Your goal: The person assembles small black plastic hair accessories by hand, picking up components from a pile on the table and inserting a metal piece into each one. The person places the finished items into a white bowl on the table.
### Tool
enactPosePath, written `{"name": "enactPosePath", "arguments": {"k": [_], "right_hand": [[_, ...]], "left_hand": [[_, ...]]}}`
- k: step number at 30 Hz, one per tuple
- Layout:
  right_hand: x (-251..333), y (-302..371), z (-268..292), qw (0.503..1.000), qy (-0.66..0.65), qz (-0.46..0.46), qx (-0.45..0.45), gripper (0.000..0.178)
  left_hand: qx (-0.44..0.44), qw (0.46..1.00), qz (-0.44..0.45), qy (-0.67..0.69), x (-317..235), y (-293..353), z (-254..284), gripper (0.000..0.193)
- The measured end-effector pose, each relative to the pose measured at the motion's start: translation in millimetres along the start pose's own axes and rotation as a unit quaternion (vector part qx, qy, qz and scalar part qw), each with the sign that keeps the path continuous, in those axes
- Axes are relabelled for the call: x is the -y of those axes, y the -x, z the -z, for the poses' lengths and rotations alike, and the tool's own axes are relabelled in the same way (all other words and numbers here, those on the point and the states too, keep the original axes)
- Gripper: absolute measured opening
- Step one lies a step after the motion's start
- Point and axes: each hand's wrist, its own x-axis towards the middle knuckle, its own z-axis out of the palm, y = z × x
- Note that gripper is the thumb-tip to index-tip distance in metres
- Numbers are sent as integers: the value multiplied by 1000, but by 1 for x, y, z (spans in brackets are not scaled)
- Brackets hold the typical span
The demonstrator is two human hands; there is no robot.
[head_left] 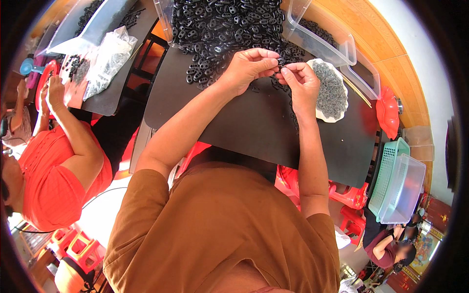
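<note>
Above the dark table my two hands meet, fingertips almost touching. My left hand (248, 71) pinches a small black oval plastic piece (280, 62) between thumb and fingers. Just to its right, my right hand (302, 85) is closed in a pinch against the same spot; whatever lies in its fingertips is too small to make out. Behind and left of the hands spreads a heap of black oval pieces with holes (227, 29). A white scalloped dish (343, 108) full of small grey metal-looking parts (328, 88) stands right beside my right hand.
Clear plastic bins (349, 51) stand at the back right, near thin sticks (359, 93) and a red scalloped dish (387, 112). Green and clear baskets (386, 180) are off the table's right end. A person in red (63, 166) works at another table on the left.
</note>
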Motion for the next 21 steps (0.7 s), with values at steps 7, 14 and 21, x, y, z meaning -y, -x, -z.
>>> {"name": "enactPosePath", "arguments": {"k": [7,14,21], "right_hand": [[4,2,-2,1000,-11,7,2,4],[7,2,-4,1000,-1,8,1,4],[5,1,-3,1000,0,2,1,4]], "left_hand": [[1,998,41,57,4,-3,5,16],[2,995,63,75,6,-3,5,16],[-7,991,78,105,5,-3,4,14]]}}
